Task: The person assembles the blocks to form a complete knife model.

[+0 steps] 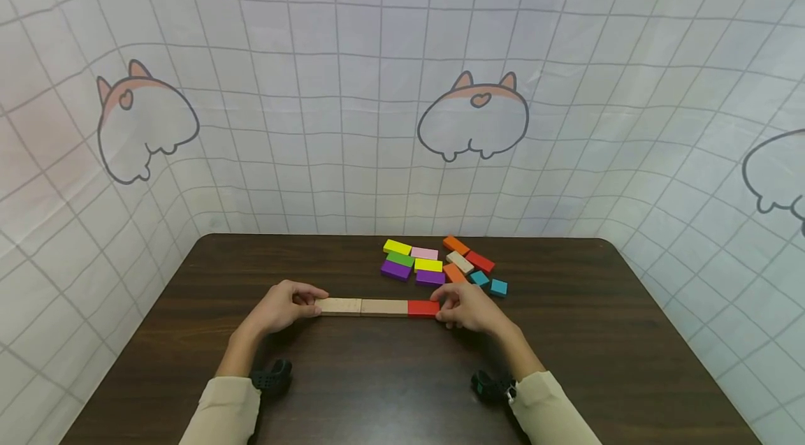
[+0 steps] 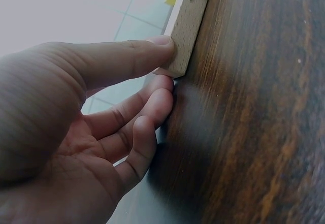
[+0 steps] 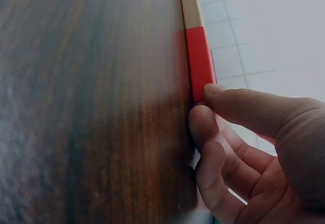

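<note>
Three blocks lie end to end in a straight row on the table: a plain wooden block [image 1: 339, 306] on the left, a second plain wooden block [image 1: 384, 307] in the middle and a red block [image 1: 423, 308] on the right. My left hand [image 1: 279, 307] pinches the row's left end, thumb on the near side of the wooden block, as the left wrist view shows. At the other end my right hand [image 1: 473, 308] holds the red block, its thumb [image 3: 249, 104] at the near corner. The far sides of both gripped ends are partly hidden by fingers.
Behind the row lie loose blocks: yellow [image 1: 397, 247], pink [image 1: 424, 253], green [image 1: 400, 260], purple [image 1: 396, 270], orange [image 1: 455, 245], red [image 1: 481, 262], wooden [image 1: 460, 263] and blue [image 1: 498, 288], among others. A dark wooden table [image 1: 566, 333] meets a gridded white cloth [image 1: 314, 172] on three sides.
</note>
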Available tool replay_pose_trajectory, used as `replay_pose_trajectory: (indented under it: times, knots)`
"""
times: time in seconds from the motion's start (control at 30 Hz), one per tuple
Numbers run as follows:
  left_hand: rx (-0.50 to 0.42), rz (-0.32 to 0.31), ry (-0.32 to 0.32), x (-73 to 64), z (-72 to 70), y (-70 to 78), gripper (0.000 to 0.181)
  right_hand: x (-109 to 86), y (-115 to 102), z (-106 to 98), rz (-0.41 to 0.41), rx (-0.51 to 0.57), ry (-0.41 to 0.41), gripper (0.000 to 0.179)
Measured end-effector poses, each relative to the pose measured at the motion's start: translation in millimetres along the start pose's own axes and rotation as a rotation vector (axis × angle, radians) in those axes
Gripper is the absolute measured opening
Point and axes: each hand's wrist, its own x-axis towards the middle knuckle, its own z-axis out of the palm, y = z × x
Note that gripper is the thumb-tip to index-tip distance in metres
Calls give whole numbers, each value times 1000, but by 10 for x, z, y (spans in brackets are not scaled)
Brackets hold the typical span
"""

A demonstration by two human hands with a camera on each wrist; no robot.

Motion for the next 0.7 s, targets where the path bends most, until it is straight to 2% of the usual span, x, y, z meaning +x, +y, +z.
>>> replay_pose_trajectory:
  times: [0.27,0.5,0.6,0.7]
  knots:
    - [-4,6,-9,2,-5,-2,27,-9,13,-12,-17,-3,-16,27]
    - [-14,8,-14,3,-7,-11,27,-70,44,-120,-48,31,-43,30]
    - [-17,11,-15,-1,-4,-11,28,-106,100,-229,-55,59,-14,32]
    - [-25,12,-14,-3,-3,-7,28,-147,171,-375,-61,48,60,33]
